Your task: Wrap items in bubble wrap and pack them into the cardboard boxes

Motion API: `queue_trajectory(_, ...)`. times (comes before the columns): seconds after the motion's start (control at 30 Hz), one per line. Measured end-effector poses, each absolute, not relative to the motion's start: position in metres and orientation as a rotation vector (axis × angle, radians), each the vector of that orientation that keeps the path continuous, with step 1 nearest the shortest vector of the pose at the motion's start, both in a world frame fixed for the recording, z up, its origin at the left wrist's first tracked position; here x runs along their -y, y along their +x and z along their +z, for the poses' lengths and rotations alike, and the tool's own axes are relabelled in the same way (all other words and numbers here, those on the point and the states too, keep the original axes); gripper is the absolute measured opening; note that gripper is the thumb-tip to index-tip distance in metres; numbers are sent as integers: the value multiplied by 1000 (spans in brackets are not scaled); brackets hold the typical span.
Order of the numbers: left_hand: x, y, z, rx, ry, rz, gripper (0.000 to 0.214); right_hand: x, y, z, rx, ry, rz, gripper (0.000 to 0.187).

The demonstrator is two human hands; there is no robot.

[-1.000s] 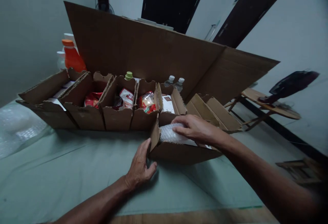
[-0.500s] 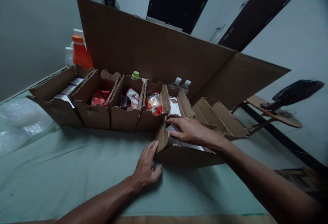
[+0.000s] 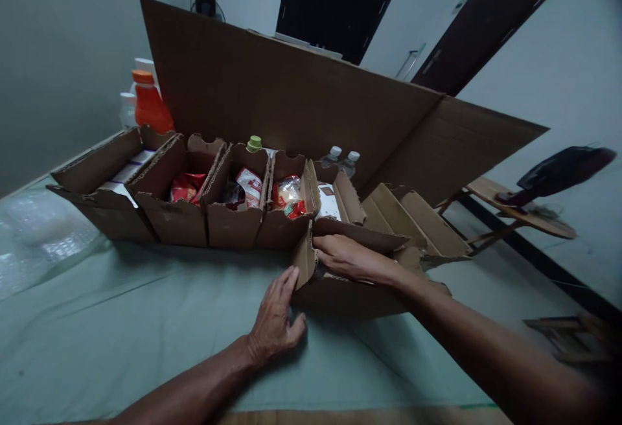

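A cardboard box (image 3: 350, 300) stands at the front of the green cloth, set across the end of a row of similar boxes. My left hand (image 3: 276, 311) lies on the cloth with its fingers stretched out, the fingertips touching the box's left end flap (image 3: 305, 260). My right hand (image 3: 346, 256) reaches down into that box. Its fingertips are hidden inside, so I cannot see whether they grip anything. Just behind it, an open box holds a white packet (image 3: 328, 201).
Nearby open boxes hold red-and-clear packets (image 3: 290, 195), a red bag (image 3: 187, 186) and white-purple cartons (image 3: 129, 171). A tall cardboard panel (image 3: 272, 88) rises behind. An orange bottle (image 3: 151, 104) stands at back left, bubble wrap (image 3: 43, 237) at left, a wooden stool (image 3: 522, 208) at right.
My right hand has moved lower into the front box, and its fingertips have gone out of sight. The clear plastic by its fingers is now hidden. My left hand has stayed in place.
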State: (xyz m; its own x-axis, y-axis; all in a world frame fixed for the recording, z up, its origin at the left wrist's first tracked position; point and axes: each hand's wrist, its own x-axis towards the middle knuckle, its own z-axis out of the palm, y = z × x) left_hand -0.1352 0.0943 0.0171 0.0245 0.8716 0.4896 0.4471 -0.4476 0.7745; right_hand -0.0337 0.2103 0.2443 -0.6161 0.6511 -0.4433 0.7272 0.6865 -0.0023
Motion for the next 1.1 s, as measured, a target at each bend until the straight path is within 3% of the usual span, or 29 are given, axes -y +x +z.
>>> queue_trajectory(0.17, -94, -135, 18, -1340, 1908, 1400, 91, -211, -18, 257, -2528, 976, -444, 27)
queue_trajectory(0.4, -95, -138, 17, -1314, 1906, 1401, 89, -216, -21, 239, -2569, 960, -366, 19)
queue_trajectory(0.53, -94, -138, 16, -1304, 1902, 1414, 88, -205, -1, 249, -2907, 1016, -282, 25)
queue_trajectory(0.7, -91, -142, 15, -1337, 1882, 1415, 87, -139, 76, 252, -3510, 1494, 123, 25)
queue_trajectory(0.8, -91, -147, 20, -1399, 1830, 1453, 84, -98, 135, 217, -3391, 2105, 238, 20)
queue_trajectory(0.93, -87, -152, 39, -1501, 1656, 1478, 83, -83, 186, 154, -2801, 2731, -195, 34)
queue_trajectory(1.1, -81, -143, 59, -1454, 1481, 1402, 86, -121, 182, 116, -2737, 2669, -811, 69)
